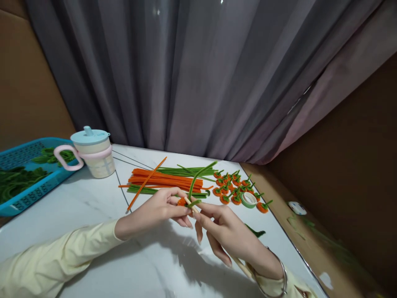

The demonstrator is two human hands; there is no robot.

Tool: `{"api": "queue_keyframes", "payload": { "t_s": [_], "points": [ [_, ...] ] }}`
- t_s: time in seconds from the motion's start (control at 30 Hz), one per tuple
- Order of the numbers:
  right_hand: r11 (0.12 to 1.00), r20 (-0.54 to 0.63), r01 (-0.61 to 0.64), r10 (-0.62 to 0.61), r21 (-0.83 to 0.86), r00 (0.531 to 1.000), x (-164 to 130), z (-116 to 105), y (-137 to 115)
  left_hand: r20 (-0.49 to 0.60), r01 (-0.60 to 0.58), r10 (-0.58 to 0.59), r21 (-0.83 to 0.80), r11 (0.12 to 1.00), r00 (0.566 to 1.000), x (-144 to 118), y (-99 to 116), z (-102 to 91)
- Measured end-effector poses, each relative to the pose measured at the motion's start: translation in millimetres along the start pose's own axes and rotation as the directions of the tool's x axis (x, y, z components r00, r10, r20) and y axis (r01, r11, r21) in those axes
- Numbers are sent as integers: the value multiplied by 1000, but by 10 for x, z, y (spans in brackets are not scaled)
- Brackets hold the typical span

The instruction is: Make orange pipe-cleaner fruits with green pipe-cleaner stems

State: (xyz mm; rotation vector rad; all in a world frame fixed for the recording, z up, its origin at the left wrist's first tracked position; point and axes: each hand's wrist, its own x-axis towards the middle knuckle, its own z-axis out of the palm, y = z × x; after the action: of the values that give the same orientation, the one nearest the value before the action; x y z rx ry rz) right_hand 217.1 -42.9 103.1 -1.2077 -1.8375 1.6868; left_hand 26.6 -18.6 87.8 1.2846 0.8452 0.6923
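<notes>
A grey curtain is hanging behind a white marble-patterned table point(93, 223), with brown panels closing in on the left and right.

Near the middle of the table, both hands are meeting over it. The left hand point(155, 213) is coming in from the left, its fingers point(181, 212) pinching closed on a small orange coil point(181, 202). The right hand point(229, 236) is coming in from the near right, its fingers point(201, 215) closing around a thin wooden stick point(189, 203) that is running under the palm toward the wrist. A green pipe cleaner point(195, 182) is rising from that pinch point, its long axis leaning up and away to the far right, so its free end is lying beyond the fingertips. Both hands are equally close to it.

Just beyond the hands, a bundle of orange and green pipe cleaners point(164, 181) is lying lengthwise left to right. To its right, finished little orange pieces with green stems point(232, 186) are clustering around a roll of green tape point(248, 199).

At far left, a lidded cup with a pink handle point(93, 153) is standing beside a blue basket point(27, 194) holding green material. No readable writing or brand is showing anywhere.
</notes>
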Motion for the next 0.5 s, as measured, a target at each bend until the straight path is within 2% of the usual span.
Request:
{"api": "queue_keyframes", "payload": {
  "t_s": [0.2, 0.37, 0.5],
  "points": [
    [992, 82, -55, 46, 116, 996, -26, -5, -40, 97, 68, -65, -31, 997, 993, -2, -2, -51],
    [980, 138, -116, 94, 164, 986, -32, -32, -53, 114, 126, -114, -102, 987, 987, 11, 3, -73],
    [959, 160, -153, 117, 237, 980, -22, -102, -51, 123, 129, -119, -77, 989, 985, 21, -14, -81]
  ]
}}
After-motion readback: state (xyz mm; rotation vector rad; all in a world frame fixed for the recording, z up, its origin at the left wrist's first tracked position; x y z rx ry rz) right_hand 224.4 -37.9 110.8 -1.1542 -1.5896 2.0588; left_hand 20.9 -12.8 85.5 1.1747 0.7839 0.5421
